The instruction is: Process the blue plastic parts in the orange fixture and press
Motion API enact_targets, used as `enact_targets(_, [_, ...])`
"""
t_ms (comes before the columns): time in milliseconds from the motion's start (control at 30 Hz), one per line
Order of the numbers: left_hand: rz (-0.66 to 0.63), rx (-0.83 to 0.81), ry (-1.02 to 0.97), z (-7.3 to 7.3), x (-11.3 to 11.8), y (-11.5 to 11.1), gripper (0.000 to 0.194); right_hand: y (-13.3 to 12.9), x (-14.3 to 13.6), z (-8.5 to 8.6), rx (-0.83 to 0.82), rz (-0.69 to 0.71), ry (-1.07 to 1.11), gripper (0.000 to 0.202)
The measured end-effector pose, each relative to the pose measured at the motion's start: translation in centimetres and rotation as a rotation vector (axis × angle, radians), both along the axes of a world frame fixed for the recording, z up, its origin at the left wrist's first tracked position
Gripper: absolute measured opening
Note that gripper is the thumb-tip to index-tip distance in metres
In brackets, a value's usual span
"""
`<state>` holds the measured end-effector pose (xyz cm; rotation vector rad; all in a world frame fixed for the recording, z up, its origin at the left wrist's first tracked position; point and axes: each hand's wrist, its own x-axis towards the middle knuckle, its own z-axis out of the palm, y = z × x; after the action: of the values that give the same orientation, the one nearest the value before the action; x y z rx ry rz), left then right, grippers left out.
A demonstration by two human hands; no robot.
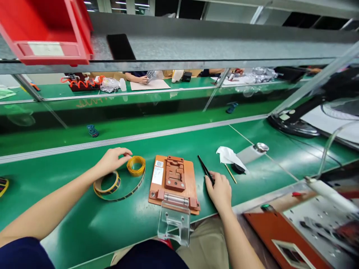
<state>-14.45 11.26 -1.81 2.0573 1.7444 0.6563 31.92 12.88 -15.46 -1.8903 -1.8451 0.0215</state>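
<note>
My left hand (112,161) hovers over a strip roll (117,184), its thumb and fingers apart, their tips beside a yellow roll (136,172). A thin strip with dark rectangles (129,194) runs in a curve between the two rolls. Lying on the green bench, an orange-brown fixture (190,175) carries a raised brown block (170,173) with cutouts. Its clear hinged cover (174,220) is swung open toward me, past the bench edge. Right of the fixture, my right hand (220,190) is closed on black tweezers (204,166), pointing away from me.
A white wipe (228,155), a thin stick (230,173) and a white dispenser bottle with metal top (252,152) lie to the right. A black lamp base (294,125) stands behind them. A red bin (53,48) and dark phone (120,46) rest on the overhead shelf. Another person's hand (143,79) works across.
</note>
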Motion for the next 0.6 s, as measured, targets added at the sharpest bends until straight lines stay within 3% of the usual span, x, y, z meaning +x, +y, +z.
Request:
enact_targets(67, [-0.187,-0.081,0.065,0.0,2.4,-0.7,0.037,-0.2,-0.1,0.1,0.0,0.001,0.017,0.039])
enact_targets(133, [-0.239,-0.152,0.115,-0.4,4.0,-0.5,0.048,-0.3,-0.2,0.3,0.003,0.008,0.041,0.037])
enact_targets(400, [-0.004,-0.094,0.177,-1.9,5.9,4.2,0.053,-0.8,-0.3,1.1,0.003,0.041,0.151,0.031])
enact_targets(600, [0.064,0.019,0.13,-2.1,8.2,3.7,0.046,-0.3,0.1,0.3,0.058,0.048,0.17,0.033])
